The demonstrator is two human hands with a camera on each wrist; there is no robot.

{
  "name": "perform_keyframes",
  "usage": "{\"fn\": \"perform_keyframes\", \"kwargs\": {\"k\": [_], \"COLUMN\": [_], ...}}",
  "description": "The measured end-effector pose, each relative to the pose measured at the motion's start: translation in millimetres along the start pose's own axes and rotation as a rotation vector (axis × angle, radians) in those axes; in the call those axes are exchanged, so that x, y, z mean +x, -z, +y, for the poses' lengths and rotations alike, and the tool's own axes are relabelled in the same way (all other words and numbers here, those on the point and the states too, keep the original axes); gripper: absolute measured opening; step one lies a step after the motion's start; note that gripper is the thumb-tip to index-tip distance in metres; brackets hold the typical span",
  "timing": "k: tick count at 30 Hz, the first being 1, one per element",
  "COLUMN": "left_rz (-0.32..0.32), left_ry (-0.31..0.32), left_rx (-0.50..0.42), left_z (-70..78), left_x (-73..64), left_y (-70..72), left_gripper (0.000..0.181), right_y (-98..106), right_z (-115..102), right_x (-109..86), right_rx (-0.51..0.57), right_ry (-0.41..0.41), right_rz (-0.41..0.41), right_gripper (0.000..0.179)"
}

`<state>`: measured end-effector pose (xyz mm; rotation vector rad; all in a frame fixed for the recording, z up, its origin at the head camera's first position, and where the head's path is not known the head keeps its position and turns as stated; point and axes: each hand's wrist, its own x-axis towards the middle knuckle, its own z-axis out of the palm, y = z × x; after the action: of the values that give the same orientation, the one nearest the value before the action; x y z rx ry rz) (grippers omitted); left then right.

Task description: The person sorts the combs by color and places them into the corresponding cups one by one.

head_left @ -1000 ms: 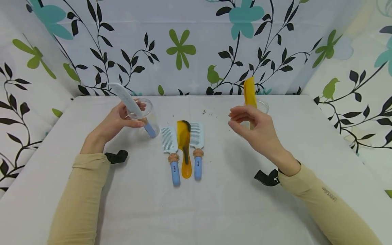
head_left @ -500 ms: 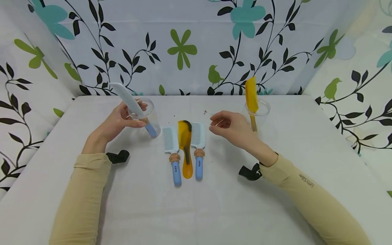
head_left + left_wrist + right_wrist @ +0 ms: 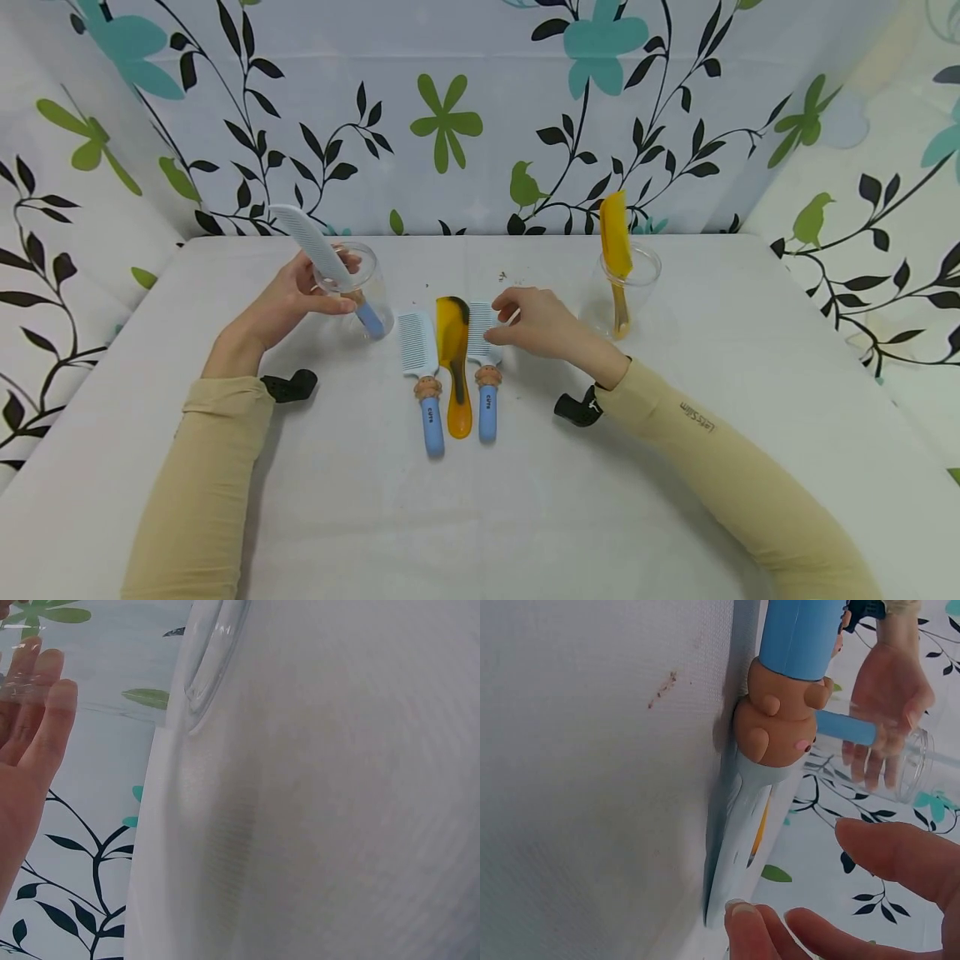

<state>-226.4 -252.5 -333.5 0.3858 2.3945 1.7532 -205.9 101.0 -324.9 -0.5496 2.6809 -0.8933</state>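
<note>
My left hand [image 3: 277, 300] grips a clear jar [image 3: 381, 287] from its left side, thumb in front and fingers behind. A pale blue comb [image 3: 309, 240] leans in that jar, its blue handle down. My right hand [image 3: 551, 327] hovers by the head of the rightmost light blue comb [image 3: 487, 408], thumb and fingers apart. In the right wrist view the fingers [image 3: 892, 862] are near this comb, whose brown figure [image 3: 772, 735] joins handle and head; contact cannot be told. Beside it lie an amber comb [image 3: 452, 333] with dark patches and another light blue comb [image 3: 417, 343].
A second clear jar [image 3: 647, 279] stands at the back right with a yellow comb [image 3: 615, 237] upright in it. Small dark specks dot the white tabletop [image 3: 480, 517]. Patterned cloth [image 3: 495, 108] hangs behind and at both sides.
My right hand has left the yellow comb, which stays in the right jar, and moved left to the rightmost light blue comb. The left hand still holds its jar in place.
</note>
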Motion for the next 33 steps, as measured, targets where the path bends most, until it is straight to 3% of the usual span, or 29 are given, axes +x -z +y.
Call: {"fn": "perform_keyframes", "kwargs": {"k": [7,33], "left_rz": [0.003,-0.006], "left_ry": [-0.017,-0.016], "left_rx": [-0.011,-0.005], "left_z": [-0.9,-5.0], "left_x": [-0.7,-0.5], "left_y": [-0.6,-0.3], "left_gripper": [0.068,0.069], "right_y": [-3,-11], "right_z": [-4,-8], "right_x": [9.1,39.6], "right_rx": [-0.096,-0.243], "right_ry": [-0.027,-0.148], "right_rz": [-0.029,-0.083], "right_gripper": [0.053,0.07]}}
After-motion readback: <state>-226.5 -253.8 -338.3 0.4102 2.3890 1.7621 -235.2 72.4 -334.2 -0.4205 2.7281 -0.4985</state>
